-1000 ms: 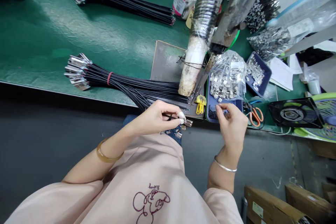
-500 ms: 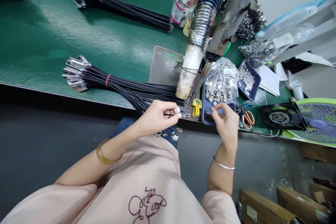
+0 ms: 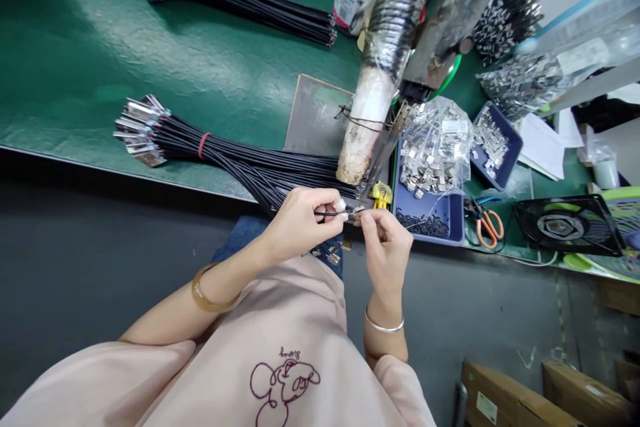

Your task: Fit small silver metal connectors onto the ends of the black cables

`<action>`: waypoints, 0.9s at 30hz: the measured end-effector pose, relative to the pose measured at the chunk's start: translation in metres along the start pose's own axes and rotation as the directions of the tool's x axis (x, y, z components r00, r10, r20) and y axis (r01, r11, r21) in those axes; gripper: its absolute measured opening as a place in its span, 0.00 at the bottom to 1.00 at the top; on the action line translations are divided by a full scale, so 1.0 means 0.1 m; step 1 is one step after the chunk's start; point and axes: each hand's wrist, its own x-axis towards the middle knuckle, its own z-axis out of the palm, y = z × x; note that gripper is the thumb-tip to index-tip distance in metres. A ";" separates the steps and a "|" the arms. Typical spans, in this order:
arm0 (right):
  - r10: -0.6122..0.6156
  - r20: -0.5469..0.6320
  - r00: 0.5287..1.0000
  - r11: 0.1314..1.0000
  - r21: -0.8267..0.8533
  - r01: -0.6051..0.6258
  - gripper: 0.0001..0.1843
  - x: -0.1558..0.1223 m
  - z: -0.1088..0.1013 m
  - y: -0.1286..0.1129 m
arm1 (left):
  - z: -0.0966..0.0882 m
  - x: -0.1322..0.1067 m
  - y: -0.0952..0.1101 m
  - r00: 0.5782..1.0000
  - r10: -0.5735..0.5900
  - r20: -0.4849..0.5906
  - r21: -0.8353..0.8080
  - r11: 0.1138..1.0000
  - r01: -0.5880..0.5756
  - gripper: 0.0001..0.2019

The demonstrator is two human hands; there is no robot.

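My left hand (image 3: 310, 220) pinches a black cable (image 3: 324, 213) close to its end, with white covers on the finger and thumb tips. A small metal connector end (image 3: 353, 211) shows just beyond those fingertips. Thumb and forefinger of my right hand (image 3: 386, 240) are closed at that same end; whatever small piece lies between them is hidden. Just behind my hands lies a bundle of black cables (image 3: 240, 163) with metal plugs, tied by a red band (image 3: 203, 145). Other cable ends with metal plugs (image 3: 333, 253) hang over my lap.
A blue tray (image 3: 456, 230) holds small black pieces and a bag of metal shells (image 3: 435, 153). A duct hose (image 3: 367, 113) and a soldering iron-like tool (image 3: 393, 140) reach down in front of me. Orange-handled scissors (image 3: 490, 227), a fan (image 3: 567, 227) and yellow clip (image 3: 381, 195) are nearby.
My right hand has moved left from the edge of the blue tray to the cable end by my left fingertips. My left hand keeps its grip on the cable. The view has shifted slightly.
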 end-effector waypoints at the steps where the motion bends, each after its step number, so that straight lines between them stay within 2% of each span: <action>1: -0.006 0.010 1.000 1.000 0.004 0.006 0.14 0.00 0.02 0.00 | 0.00 0.00 0.00 1.000 0.008 -0.001 0.008 1.000 -0.008 0.06; 12: -0.042 0.033 0.999 0.998 -0.046 0.043 0.14 0.00 0.03 -0.04 | 0.00 0.00 0.01 0.999 0.031 0.008 0.058 0.998 -0.032 0.07; 19: -0.204 -0.015 0.979 0.957 -0.213 0.196 0.16 -0.01 0.07 -0.05 | -0.02 0.00 -0.01 0.990 0.136 0.025 0.112 0.984 -0.138 0.08; 21: -0.173 -0.059 0.983 0.962 -0.223 0.156 0.16 0.00 0.05 -0.04 | -0.04 -0.01 -0.02 0.989 0.144 0.036 0.093 0.985 -0.147 0.07; 23: -0.064 -0.105 0.992 0.985 -0.167 0.046 0.14 0.00 0.02 -0.03 | -0.07 -0.01 -0.02 0.987 0.155 0.048 0.065 0.985 -0.158 0.06; 25: 0.052 -0.073 0.996 0.996 -0.066 -0.057 0.14 0.01 -0.02 -0.03 | -0.10 -0.02 -0.01 0.982 0.181 0.057 0.044 0.982 -0.183 0.06; 27: 0.099 -0.002 0.995 0.995 0.024 -0.099 0.13 0.01 -0.05 -0.04 | -0.12 -0.01 0.01 0.980 0.190 0.058 0.033 0.981 -0.192 0.05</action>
